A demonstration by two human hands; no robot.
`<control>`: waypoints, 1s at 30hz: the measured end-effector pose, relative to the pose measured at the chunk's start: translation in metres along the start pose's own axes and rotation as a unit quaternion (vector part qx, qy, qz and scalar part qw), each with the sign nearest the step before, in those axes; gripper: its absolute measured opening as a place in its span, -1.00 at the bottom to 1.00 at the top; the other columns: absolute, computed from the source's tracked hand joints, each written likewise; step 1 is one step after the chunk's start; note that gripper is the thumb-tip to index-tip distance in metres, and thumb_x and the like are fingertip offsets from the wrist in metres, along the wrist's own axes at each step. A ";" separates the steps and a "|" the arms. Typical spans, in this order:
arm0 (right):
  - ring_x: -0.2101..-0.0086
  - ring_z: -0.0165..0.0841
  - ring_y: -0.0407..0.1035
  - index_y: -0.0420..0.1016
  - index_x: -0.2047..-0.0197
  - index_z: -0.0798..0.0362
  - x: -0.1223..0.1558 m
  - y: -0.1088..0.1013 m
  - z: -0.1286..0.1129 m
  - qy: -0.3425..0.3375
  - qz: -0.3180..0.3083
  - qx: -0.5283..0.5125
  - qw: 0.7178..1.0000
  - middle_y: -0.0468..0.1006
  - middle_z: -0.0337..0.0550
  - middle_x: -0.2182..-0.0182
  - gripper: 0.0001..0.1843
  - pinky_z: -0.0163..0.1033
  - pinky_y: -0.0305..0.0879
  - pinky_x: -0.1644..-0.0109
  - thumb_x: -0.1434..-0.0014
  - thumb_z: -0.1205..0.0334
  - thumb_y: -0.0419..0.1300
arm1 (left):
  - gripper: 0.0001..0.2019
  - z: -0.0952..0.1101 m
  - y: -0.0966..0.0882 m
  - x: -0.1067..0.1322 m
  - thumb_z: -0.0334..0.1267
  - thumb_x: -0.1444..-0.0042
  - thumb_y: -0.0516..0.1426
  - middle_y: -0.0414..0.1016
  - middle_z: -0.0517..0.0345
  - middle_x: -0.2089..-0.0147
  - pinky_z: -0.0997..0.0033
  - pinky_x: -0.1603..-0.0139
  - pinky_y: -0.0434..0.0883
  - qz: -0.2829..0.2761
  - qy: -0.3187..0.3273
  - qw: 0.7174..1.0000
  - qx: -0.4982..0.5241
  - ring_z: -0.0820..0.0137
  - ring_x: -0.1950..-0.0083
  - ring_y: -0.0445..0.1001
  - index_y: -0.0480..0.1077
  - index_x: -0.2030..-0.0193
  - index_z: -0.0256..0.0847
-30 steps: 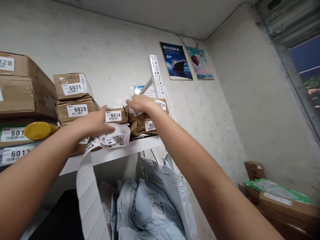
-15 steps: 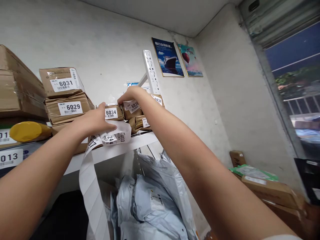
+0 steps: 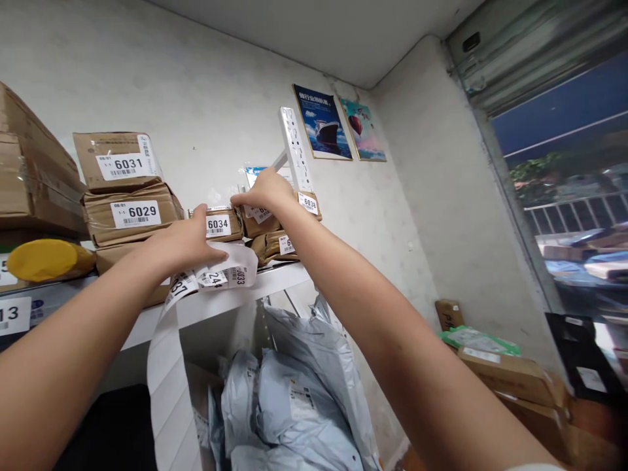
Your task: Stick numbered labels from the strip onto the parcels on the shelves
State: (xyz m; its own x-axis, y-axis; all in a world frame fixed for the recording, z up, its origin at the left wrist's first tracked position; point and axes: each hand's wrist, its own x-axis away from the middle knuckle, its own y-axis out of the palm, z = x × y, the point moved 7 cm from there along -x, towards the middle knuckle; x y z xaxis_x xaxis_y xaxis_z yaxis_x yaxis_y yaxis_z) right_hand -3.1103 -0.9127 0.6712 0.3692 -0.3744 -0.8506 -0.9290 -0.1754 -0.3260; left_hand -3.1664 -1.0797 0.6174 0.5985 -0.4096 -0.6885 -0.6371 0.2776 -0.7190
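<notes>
A white strip of number labels (image 3: 167,379) hangs from my left hand (image 3: 184,245), which is closed on it, with printed labels curling under the thumb. The forefinger of that hand points up beside a small cardboard box labelled 6034 (image 3: 235,224). My right hand (image 3: 267,191) reaches over the neighbouring cardboard box labelled 6036 (image 3: 255,226), its bent fingers at the box's upper left corner. That hand covers part of the label. Another brown parcel (image 3: 267,247) lies underneath, and a box labelled 6038 (image 3: 314,208) sits just right of the hand.
Boxes labelled 6031 (image 3: 110,147) and 6029 (image 3: 101,216) are stacked left, near a yellow-ended roll (image 3: 39,261). A white shelf edge (image 3: 235,301) runs below. Grey plastic mailers (image 3: 294,379) fill the space beneath. More cartons (image 3: 505,379) stand right, by a doorway.
The view has swung slightly right. My right hand has turned and now covers more of the 6036 label; my left hand keeps its place by the 6034 box with the strip.
</notes>
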 end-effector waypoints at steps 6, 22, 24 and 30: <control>0.11 0.03 0.45 0.24 -0.12 0.29 0.002 -0.008 0.004 0.000 0.056 -0.034 0.998 0.52 0.22 0.14 -0.06 0.01 0.42 0.10 0.19 -0.16 0.35 | 0.16 0.005 0.002 0.002 0.20 0.14 0.18 0.54 -0.27 0.04 0.23 0.36 0.37 0.002 0.006 1.000 0.001 -0.04 0.18 0.53 -0.30 -0.47 -0.31; -0.08 -0.05 0.19 -0.07 0.14 -0.08 0.127 -0.008 0.074 -0.181 0.393 -0.079 0.898 0.11 0.01 0.07 -0.24 0.07 0.28 -0.10 0.33 0.00 0.32 | 0.09 0.005 0.010 -0.003 0.13 0.11 0.17 0.53 -0.34 0.05 0.20 0.24 0.40 0.034 0.047 0.997 0.045 -0.08 0.08 0.53 -0.24 -0.43 -0.40; -0.09 -0.03 0.18 -0.08 0.19 -0.09 0.126 -0.005 0.078 -0.161 0.385 -0.079 0.905 0.10 -0.01 0.07 -0.25 0.10 0.28 -0.08 0.37 0.01 0.31 | 0.02 0.009 0.007 0.001 0.12 0.04 0.12 0.53 -0.34 0.09 0.20 0.27 0.39 0.039 0.066 0.996 0.050 -0.06 0.12 0.53 -0.22 -0.42 -0.46; -0.06 -0.05 0.22 -0.13 0.24 -0.11 0.127 -0.006 0.074 -0.163 0.390 -0.081 0.903 0.12 -0.05 0.12 -0.21 0.10 0.29 -0.09 0.41 -0.02 0.34 | 0.02 0.009 0.005 0.006 0.06 0.05 0.14 0.54 -0.32 0.11 0.22 0.36 0.36 0.036 0.061 0.995 0.065 -0.02 0.16 0.53 -0.22 -0.42 -0.47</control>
State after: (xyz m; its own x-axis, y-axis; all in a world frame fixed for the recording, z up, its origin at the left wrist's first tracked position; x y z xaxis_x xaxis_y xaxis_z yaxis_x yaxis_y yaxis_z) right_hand -3.0598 -0.8918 0.5346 -0.4470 -0.1577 -0.8805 -0.8773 -0.1151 0.4659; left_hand -3.1619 -1.0730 0.6089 0.4857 -0.4842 -0.7278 -0.6031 0.4171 -0.6799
